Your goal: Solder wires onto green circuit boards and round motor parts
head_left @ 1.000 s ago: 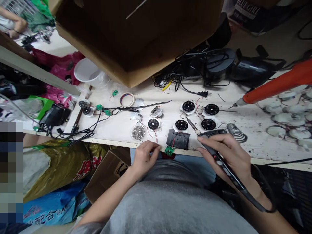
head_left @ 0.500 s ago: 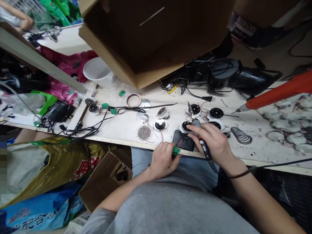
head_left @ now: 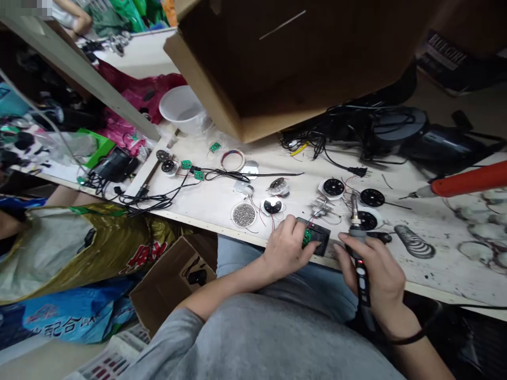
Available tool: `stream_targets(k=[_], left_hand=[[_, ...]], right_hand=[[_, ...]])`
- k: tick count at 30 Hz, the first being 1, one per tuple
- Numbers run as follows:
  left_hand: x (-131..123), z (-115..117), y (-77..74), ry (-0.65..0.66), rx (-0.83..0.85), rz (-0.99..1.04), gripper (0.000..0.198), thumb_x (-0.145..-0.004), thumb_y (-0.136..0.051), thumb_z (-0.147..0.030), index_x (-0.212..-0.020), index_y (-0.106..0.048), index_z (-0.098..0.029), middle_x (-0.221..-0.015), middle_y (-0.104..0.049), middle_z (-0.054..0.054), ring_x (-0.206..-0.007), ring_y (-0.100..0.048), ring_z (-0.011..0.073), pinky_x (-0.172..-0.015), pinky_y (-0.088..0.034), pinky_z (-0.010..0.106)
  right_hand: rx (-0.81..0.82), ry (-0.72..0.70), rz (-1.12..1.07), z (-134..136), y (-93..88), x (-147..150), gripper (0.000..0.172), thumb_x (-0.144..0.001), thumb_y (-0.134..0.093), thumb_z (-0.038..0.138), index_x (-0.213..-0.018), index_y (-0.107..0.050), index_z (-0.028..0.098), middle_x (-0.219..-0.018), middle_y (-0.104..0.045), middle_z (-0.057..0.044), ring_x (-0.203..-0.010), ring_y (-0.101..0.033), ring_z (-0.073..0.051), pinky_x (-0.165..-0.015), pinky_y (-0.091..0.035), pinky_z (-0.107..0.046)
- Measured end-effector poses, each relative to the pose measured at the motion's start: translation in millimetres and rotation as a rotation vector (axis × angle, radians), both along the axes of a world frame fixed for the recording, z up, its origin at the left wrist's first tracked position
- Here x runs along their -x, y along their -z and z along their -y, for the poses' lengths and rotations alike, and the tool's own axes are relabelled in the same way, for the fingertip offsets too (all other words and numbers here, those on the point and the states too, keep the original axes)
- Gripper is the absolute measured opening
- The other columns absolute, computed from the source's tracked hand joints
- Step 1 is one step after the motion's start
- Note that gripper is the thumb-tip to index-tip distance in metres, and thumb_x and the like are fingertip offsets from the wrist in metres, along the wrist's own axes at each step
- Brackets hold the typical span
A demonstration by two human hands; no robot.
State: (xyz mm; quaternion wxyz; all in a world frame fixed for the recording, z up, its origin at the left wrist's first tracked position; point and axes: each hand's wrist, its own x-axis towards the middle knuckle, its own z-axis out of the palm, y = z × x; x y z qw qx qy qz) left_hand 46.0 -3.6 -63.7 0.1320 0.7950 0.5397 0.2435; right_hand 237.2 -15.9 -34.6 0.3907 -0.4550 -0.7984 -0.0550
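Pale wooden desk (head_left: 293, 184) runs across your view, with a large cardboard box (head_left: 277, 63) hanging over its far edge and a cardboard carton (head_left: 170, 285) below its near edge. Another person's hand (head_left: 81, 22) shows well apart from yours, at the top left corner.

Your left hand (head_left: 287, 248) is closed in a firm grip on a green circuit board (head_left: 307, 237), pressing it onto a black rectangular block (head_left: 319, 236) at the desk's near edge. The block seems to serve as a steady rest, so the board needn't float in the air. Red wires run from the board area across the desk.

Your right hand (head_left: 370, 277) holds a pen-style soldering iron (head_left: 355, 221) in a closed grip, like a pencil, its tip pointing up and away from you. That hold appears to keep the hot end clear of your fingers and lap.

A coiled iron stand (head_left: 414, 249) lies just beyond that hand, within easy reach. Black dials (head_left: 368, 220) sit on white backings near the iron's tip, and a round dish of metal beads (head_left: 243, 215) rests left of your left hand.
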Motion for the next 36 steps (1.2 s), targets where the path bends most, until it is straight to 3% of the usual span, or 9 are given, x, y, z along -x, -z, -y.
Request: stream_targets(k=[12,18,20,23,26,28,32,34,36], left_hand=[[4,9,10.2,-0.076,-0.126,0.046,0.046,-0.092,-0.069,-0.063,-0.100,-0.064,-0.018,-0.088,-0.060,0.006,-0.081,-0.062,0.0211,-0.065,-0.050,0.031],[18,6,-11.5,0.027,-0.147,0.102,0.043,-0.098,-0.061,-0.059,-0.105,-0.063,-0.017,-0.090,-0.065,0.007,-0.082,-0.065,0.0211,-0.068,-0.053,0.032],[29,-15,-27.5,0.073,-0.175,0.092,0.031,-0.102,-0.059,-0.048,-0.105,-0.064,-0.018,-0.088,-0.067,0.007,-0.083,-0.066,0.0202,-0.073,-0.053,0.031],[40,-75,-49.5,0.078,-0.171,0.003,0.020,-0.104,-0.057,-0.031,-0.094,-0.067,-0.018,-0.086,-0.068,0.007,-0.084,-0.066,0.0194,-0.077,-0.053,0.031],[29,-141,-57.4,0.028,0.014,-0.135,0.010,-0.094,-0.070,-0.021,-0.086,-0.069,-0.015,-0.093,-0.071,0.011,-0.094,-0.069,0.0248,-0.081,-0.055,0.035],[15,-172,-54.7,-0.004,0.214,-0.199,0.019,-0.088,-0.075,-0.015,-0.072,-0.065,-0.012,-0.091,-0.071,0.012,-0.101,-0.071,0.0285,-0.083,-0.056,0.037],[3,-196,-48.3,-0.039,0.399,-0.091,0.034,-0.082,-0.076,-0.006,-0.058,-0.054,-0.014,-0.079,-0.069,0.007,-0.093,-0.072,0.0238,-0.083,-0.054,0.032],[15,-198,-54.7,-0.014,0.429,0.069,0.031,-0.081,-0.080,-0.005,-0.064,-0.056,-0.015,-0.075,-0.068,0.004,-0.082,-0.071,0.0191,-0.077,-0.055,0.029],[40,-198,-70.8,-0.001,0.437,0.199,0.015,-0.095,-0.071,-0.014,-0.082,-0.062,-0.016,-0.079,-0.069,0.001,-0.074,-0.068,0.0129,-0.071,-0.055,0.025]], right_hand=[[0.081,-0.069,-0.073,7,7.5,7,0.038,-0.092,-0.069,0.008,-0.128,-0.066,0.021,-0.089,-0.067,-0.004,-0.074,-0.067,-0.017,-0.069,-0.058,-0.029],[0.064,-0.098,-0.062,4,4.2,5,0.034,-0.094,-0.067,0.009,-0.126,-0.066,0.019,-0.087,-0.064,-0.004,-0.074,-0.065,-0.018,-0.068,-0.057,-0.028],[0.060,-0.093,-0.067,4,3.3,3,0.036,-0.095,-0.065,0.010,-0.130,-0.066,0.020,-0.087,-0.064,-0.004,-0.073,-0.064,-0.018,-0.067,-0.056,-0.028],[0.040,-0.092,-0.096,2,1.4,2,0.043,-0.096,-0.063,0.009,-0.137,-0.063,0.021,-0.089,-0.065,-0.005,-0.073,-0.064,-0.018,-0.067,-0.055,-0.028],[0.023,-0.103,-0.119,0,-1.7,4,0.047,-0.097,-0.063,0.011,-0.142,-0.060,0.021,-0.089,-0.066,-0.005,-0.073,-0.063,-0.018,-0.068,-0.054,-0.028],[0.018,-0.098,-0.120,2,-3.7,6,0.049,-0.097,-0.064,0.011,-0.144,-0.059,0.021,-0.092,-0.067,-0.006,-0.075,-0.064,-0.019,-0.071,-0.054,-0.029],[0.026,-0.019,-0.131,11,-2.0,0,0.055,-0.094,-0.069,0.009,-0.146,-0.060,0.024,-0.095,-0.070,-0.005,-0.076,-0.066,-0.019,-0.077,-0.052,-0.030],[0.030,0.020,-0.145,16,1.9,-8,0.052,-0.094,-0.070,0.012,-0.144,-0.063,0.026,-0.094,-0.073,-0.004,-0.075,-0.067,-0.020,-0.080,-0.052,-0.032],[0.051,0.028,-0.167,19,5.7,-14,0.050,-0.094,-0.072,0.014,-0.142,-0.066,0.028,-0.096,-0.075,-0.004,-0.076,-0.070,-0.021,-0.083,-0.052,-0.034]])
